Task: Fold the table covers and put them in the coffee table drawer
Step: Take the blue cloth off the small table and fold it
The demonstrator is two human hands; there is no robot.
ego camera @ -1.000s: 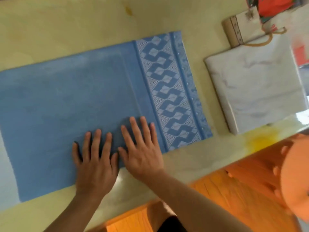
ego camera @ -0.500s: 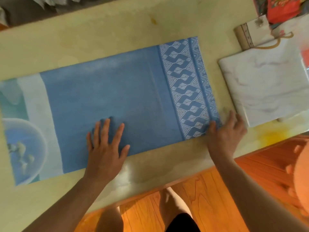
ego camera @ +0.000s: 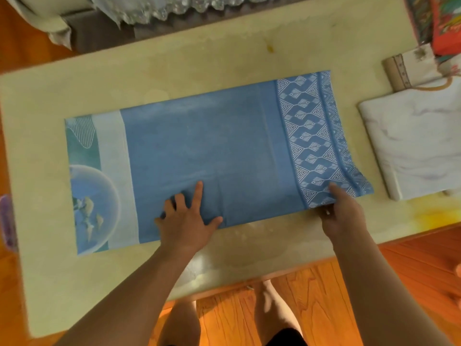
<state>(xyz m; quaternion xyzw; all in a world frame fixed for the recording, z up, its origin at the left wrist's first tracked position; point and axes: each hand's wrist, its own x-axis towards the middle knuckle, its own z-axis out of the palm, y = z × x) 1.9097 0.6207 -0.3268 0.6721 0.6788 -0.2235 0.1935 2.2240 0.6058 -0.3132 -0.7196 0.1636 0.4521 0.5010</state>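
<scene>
We see the blue table cover (ego camera: 212,156) flat mid-bench, thin, limp, light, probably slippery. Left hand (ego camera: 185,221) presses it flat, fingers spread; right hand (ego camera: 343,212) pinches its patterned near corner. Best held at the corners.

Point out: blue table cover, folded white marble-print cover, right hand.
blue table cover (ego camera: 212,151), head view, plain centre panel
folded white marble-print cover (ego camera: 414,136), head view, top face
right hand (ego camera: 343,216), head view, back of hand
</scene>
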